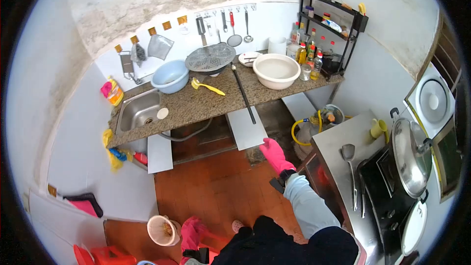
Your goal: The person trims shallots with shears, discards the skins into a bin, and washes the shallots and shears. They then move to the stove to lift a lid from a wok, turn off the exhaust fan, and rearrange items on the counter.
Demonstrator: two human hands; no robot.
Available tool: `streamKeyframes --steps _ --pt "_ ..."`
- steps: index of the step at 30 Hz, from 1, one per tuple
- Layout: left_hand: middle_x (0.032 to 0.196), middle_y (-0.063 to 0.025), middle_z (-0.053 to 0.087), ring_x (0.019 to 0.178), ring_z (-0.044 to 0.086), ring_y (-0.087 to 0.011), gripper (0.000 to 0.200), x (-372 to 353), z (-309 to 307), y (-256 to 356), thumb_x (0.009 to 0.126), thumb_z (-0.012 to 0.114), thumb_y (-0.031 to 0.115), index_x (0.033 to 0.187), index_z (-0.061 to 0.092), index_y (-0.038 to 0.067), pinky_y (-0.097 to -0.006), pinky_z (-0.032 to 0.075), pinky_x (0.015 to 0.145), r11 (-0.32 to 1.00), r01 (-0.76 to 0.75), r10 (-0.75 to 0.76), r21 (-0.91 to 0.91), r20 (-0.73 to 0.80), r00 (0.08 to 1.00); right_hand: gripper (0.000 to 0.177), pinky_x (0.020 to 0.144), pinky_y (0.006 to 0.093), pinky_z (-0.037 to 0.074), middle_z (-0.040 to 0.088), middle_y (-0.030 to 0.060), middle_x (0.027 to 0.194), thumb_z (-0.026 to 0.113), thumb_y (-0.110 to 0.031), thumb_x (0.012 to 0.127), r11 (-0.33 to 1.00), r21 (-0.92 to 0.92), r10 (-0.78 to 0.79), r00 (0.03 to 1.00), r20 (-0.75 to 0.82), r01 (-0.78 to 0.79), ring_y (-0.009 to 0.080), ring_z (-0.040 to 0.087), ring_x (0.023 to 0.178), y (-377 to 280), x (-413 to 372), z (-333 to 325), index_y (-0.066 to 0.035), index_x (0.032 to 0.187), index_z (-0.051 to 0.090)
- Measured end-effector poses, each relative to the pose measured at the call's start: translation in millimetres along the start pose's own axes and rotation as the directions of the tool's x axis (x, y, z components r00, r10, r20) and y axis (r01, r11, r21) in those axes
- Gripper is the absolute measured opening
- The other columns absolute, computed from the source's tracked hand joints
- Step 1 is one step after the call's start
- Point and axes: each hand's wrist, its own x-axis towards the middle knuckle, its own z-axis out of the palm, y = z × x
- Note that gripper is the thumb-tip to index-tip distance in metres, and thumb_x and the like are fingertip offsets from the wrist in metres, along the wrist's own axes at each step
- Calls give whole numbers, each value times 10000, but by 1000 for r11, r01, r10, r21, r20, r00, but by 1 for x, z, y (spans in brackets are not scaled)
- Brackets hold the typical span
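My right hand [274,155], in a pink rubber glove, reaches forward over the floor in front of the counter. Its fingers look loosely extended, with nothing visible in them. Just beyond the fingertips is the lower end of a black rod [242,93], which leans over the counter edge, apart from the glove. A white cabinet door [245,128] stands open under the counter near this hand. Low at the bottom of the view is my left hand [193,230], also gloved in pink, beside a small waste bin [156,235]. Its fingers cannot be made out.
The granite counter [179,110] holds a sink [140,113], a blue basin [170,76], a perforated steamer plate [211,58], a yellow brush [208,87], a cream basin [276,71] and several bottles. At right stand a stove with a lidded wok [411,154] and a spatula [351,167].
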Motion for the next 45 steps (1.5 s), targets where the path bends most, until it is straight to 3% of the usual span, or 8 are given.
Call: streamKeyframes --steps 6,9,15,21,24,26,37,45 --pt "983 -146 667 698 646 -232 294 90 7 28 884 570 128 1155 565 14 -308 511 555 987 -33 47 155 -90 995 631 967 397 433 598 213 1190 693 -369 777 984 -142 104 994 -23 -106 332 561 1129 -15 92 19 -7 1265 522" --pt "1009 -153 665 699 647 -235 323 132 0 37 892 586 159 1180 550 18 -301 511 546 525 -603 576 601 271 771 742 1030 408 382 519 239 1301 701 -417 762 966 -206 154 987 -43 -159 350 485 1230 -6 151 38 29 1308 470" --pt "1072 -129 646 913 632 -285 291 165 -7 50 894 571 188 1136 582 27 -379 518 740 994 84 -63 65 -271 960 792 882 393 480 619 234 1125 750 -372 745 952 -211 211 976 -60 -219 314 618 1025 26 217 90 61 1324 427" --pt "1033 -136 658 827 646 -260 295 194 0 66 873 605 198 1116 569 33 -366 516 679 994 70 -51 86 -208 977 507 588 351 497 661 118 753 665 -350 796 904 2 414 878 239 -427 212 639 652 -30 220 85 41 1097 548" --pt "1067 -151 635 701 642 -259 360 223 2 92 918 551 238 1218 517 42 -311 481 526 416 -459 311 785 352 883 422 582 367 498 660 119 708 613 -393 827 914 8 396 895 204 -406 230 639 624 -32 201 91 9 955 627" --pt "1091 -130 619 753 638 -256 345 275 2 113 921 532 247 1207 525 55 -318 482 549 981 138 -136 140 -21 991 460 654 391 509 675 154 765 609 -417 827 937 3 344 923 173 -350 273 657 695 -13 174 93 14 987 629" --pt "1116 -89 658 930 623 -226 403 534 -42 133 933 522 395 1189 601 94 -335 514 821 857 225 -473 464 535 700 444 671 349 507 662 145 857 659 -447 851 827 -88 507 803 -312 -556 250 641 738 -132 -137 60 -53 1051 618" --pt "1149 -105 627 1048 596 -229 344 386 169 171 899 590 179 1205 569 23 -327 500 911 431 -688 -299 584 812 502 457 487 238 434 578 -8 722 617 -260 924 863 478 504 343 -792 -164 78 524 559 -180 -164 26 -52 1300 459"
